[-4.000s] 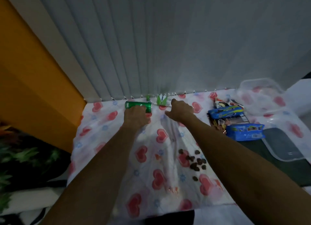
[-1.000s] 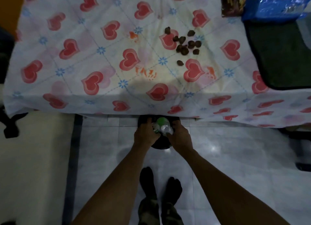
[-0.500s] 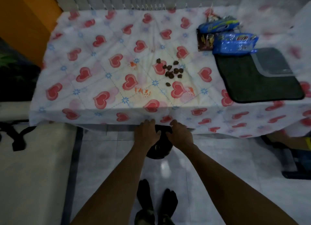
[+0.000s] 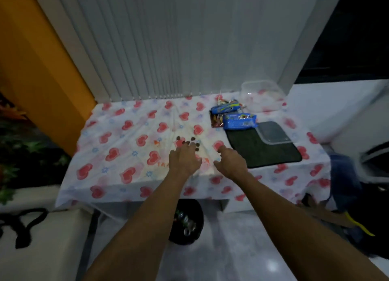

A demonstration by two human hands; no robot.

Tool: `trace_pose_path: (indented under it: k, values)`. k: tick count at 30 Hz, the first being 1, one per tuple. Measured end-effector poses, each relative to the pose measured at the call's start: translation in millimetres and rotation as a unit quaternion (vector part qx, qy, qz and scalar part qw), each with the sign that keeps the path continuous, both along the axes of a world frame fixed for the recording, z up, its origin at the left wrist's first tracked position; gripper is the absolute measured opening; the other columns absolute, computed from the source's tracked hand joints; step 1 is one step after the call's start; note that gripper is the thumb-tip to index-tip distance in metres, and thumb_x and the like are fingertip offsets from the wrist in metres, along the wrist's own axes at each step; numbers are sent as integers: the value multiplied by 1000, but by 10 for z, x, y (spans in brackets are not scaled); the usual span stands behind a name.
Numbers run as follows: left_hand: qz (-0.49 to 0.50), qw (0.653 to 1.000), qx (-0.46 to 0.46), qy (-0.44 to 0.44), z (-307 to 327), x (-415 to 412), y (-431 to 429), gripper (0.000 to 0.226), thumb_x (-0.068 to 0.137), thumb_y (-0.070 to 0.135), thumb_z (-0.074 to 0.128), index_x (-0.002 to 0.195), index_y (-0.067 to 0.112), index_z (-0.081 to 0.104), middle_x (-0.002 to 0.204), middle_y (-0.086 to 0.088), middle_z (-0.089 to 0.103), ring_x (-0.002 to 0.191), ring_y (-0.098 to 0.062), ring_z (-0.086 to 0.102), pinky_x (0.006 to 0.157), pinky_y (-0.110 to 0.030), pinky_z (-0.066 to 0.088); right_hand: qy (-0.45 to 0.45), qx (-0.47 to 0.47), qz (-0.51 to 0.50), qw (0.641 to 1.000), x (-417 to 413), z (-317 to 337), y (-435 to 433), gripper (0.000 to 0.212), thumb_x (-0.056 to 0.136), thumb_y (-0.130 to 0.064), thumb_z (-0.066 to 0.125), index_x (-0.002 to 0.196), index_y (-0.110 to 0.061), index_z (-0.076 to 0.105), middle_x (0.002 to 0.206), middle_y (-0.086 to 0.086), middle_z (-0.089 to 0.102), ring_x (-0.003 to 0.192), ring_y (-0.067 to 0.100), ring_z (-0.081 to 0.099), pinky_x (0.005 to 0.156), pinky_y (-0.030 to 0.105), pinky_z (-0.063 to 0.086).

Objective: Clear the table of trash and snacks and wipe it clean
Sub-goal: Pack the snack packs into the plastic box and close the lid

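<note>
Small dark brown snack pieces lie scattered mid-table on a heart-print tablecloth. My left hand reaches over them, fingertips at the pieces, fingers extended. My right hand hovers just to the right, fingers loosely bent, holding nothing. Blue snack packets and a dark red packet lie at the back right. A black bin on the floor under the table's front edge holds a bottle and other trash.
A dark green cloth lies at right with a clear lid on it. A clear plastic container stands at the back right. White vertical blinds hang behind; an orange wall is left; bags sit on the floor at right.
Both hands let go of the trash at the floor bin and rose to the table's middle. My view lifted from the floor toward the table and blinds.
</note>
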State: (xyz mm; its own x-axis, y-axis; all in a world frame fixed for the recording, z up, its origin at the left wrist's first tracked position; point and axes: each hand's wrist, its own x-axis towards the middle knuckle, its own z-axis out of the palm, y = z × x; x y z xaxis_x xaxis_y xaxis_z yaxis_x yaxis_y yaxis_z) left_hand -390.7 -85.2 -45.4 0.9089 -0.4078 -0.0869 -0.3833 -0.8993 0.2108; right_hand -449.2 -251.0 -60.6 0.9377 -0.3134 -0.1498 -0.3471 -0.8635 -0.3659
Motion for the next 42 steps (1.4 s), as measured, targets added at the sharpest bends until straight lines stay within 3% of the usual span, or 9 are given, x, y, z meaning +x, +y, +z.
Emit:
trace_pose_path:
  k: [7,15,23,30,38,42]
  values:
    - [-30,998,-5,-52,656,119,-543,56,93,53,57,138,21,49,132,-8,59,119,-31,59,96,-45,48,-45,-49,-23,998,-14,709,-553,45,89,-40,66,123,-16,51,118,12,64,105,33,64,80,40,52]
    - [-63,996,-23,-64,869,452,-1117,56,94,51,57,139,20,49,131,-10,61,118,-32,60,94,-44,50,-50,-67,-54,995,232,877,-1095,46,86,-35,65,127,-18,50,120,12,66,107,34,65,85,42,53]
    - [-77,995,-13,-55,529,1257,-1632,61,91,54,59,141,21,49,129,-10,62,114,-30,62,90,-42,50,-25,-68,-76,994,947,618,-1664,50,87,-35,69,130,-20,48,120,10,63,106,27,63,74,34,44]
    - [-77,997,10,-21,127,2062,-1956,66,91,55,58,145,21,45,131,-11,60,116,-32,61,92,-44,51,44,-89,-54,994,1666,283,-2039,57,83,-36,73,131,-20,45,122,11,59,110,30,60,89,45,55]
    - [-91,995,45,16,-260,2572,-2283,65,94,53,56,147,19,41,130,-12,60,116,-31,61,96,-44,52,99,-78,-30,992,2104,-150,-2335,65,79,-39,77,132,-21,42,123,10,56,109,28,57,84,42,52]
    - [-103,992,56,35,-486,2727,-2480,61,93,52,57,142,18,45,131,-12,58,118,-31,59,97,-45,49,128,-135,42,982,2167,-370,-2414,77,77,-41,79,138,-20,38,132,13,50,118,31,52,94,45,52]
